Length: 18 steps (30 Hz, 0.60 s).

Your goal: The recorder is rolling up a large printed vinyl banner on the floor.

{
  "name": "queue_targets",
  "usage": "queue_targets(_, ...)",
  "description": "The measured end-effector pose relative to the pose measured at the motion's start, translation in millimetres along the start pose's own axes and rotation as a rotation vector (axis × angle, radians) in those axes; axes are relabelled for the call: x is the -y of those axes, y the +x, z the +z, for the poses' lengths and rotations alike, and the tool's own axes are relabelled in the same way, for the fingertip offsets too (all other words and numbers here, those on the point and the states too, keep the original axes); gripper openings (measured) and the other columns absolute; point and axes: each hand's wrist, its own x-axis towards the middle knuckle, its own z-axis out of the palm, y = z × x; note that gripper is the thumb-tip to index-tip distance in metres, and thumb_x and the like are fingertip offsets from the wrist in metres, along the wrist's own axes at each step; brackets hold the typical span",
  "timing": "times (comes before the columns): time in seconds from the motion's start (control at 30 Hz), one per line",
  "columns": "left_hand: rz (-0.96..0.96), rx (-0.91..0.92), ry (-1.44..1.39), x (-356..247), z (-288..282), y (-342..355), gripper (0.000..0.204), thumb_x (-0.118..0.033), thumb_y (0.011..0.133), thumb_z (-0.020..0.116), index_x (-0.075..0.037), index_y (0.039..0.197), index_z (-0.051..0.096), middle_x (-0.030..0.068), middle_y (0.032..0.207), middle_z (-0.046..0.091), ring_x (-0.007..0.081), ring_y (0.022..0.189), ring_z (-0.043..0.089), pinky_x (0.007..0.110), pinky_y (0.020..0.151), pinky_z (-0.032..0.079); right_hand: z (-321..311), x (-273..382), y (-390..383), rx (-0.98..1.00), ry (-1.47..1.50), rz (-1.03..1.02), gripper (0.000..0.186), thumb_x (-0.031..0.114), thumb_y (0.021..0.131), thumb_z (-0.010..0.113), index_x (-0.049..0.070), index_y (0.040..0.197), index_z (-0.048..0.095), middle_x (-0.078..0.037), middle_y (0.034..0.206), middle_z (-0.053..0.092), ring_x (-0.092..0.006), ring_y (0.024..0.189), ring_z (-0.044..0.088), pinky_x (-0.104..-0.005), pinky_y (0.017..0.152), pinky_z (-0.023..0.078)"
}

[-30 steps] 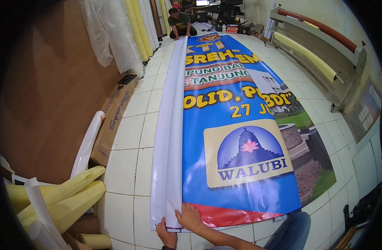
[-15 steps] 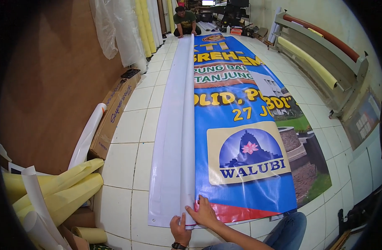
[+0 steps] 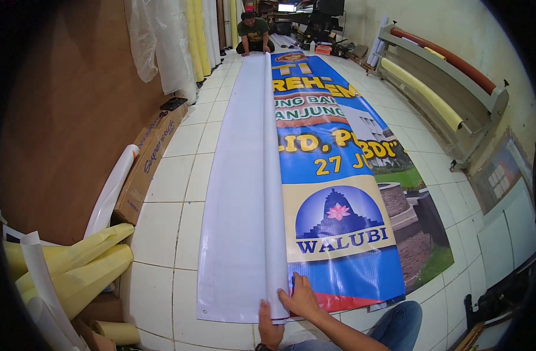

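A large printed banner (image 3: 338, 279) lies lengthwise on the floor, its left part folded over so that the white back (image 3: 236, 205) shows. A raised white fold (image 3: 275, 234) runs along its length to the far end. At the near end my left hand (image 3: 271, 329) grips the fold's lower edge, partly hidden by the banner. Just right of it, my right hand (image 3: 301, 299) is closed around the fold, thumb on the white side and fingers on the printed side. Far off, a co-worker (image 3: 254, 35) crouches with hands down at the banner's other end.
Yellow and white rolls (image 3: 83, 275) lean at the near left, beside a long cardboard box (image 3: 148, 164) along the brown board. A roller stand (image 3: 443, 76) with rolls is by the right wall. White floor tiles (image 3: 157, 234) surround the banner. My bent knee (image 3: 402, 322) is at lower right.
The fold has moved right, with both my hands on it. More white back shows and less print is visible. The co-worker has shifted hands leftward at the far end.
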Motion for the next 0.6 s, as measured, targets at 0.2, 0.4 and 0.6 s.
queue_targets(0.2, 0.143, 0.271, -0.017, -6.6, 14.7, 8.0, 0.058, 0.0, 0.073, 0.067, 0.006, 0.13, 0.057, 0.0266, 0.14, 0.051, 0.0476, 0.125, 0.051, 0.052, 0.112, 0.04, 10.3, -15.8, 5.6, -0.009, 0.079, 0.084, 0.095, 0.046, 0.08, 0.077, -0.013, 0.142, 0.036, -0.034, 0.125, 0.05, -0.0461, 0.118, 0.052, -0.0513, 0.099, 0.047)
queue_targets(0.4, 0.259, 0.24, -0.011, -37.1, 42.2, 7.7, 0.069, 0.001, 0.073, 0.068, 0.007, 0.139, 0.048, 0.0274, 0.139, 0.051, 0.0472, 0.131, 0.047, 0.051, 0.112, 0.04, -26.4, -46.2, -2.3, -0.195, -0.097, 0.04, 0.092, 0.044, 0.083, 0.075, -0.014, 0.142, 0.035, -0.034, 0.127, 0.05, -0.0469, 0.119, 0.05, -0.0513, 0.102, 0.044)
queue_targets(0.6, 0.195, 0.459, -0.118, -37.9, 74.2, -6.6, 0.082, 0.002, 0.072, 0.07, 0.004, 0.148, 0.039, 0.0279, 0.149, 0.042, 0.0486, 0.135, 0.044, 0.051, 0.111, 0.04, -53.3, -58.3, -17.0, -0.172, -0.005, 0.084, 0.087, 0.042, 0.086, 0.072, -0.015, 0.141, 0.035, -0.034, 0.13, 0.048, -0.0473, 0.123, 0.048, -0.0522, 0.105, 0.042)
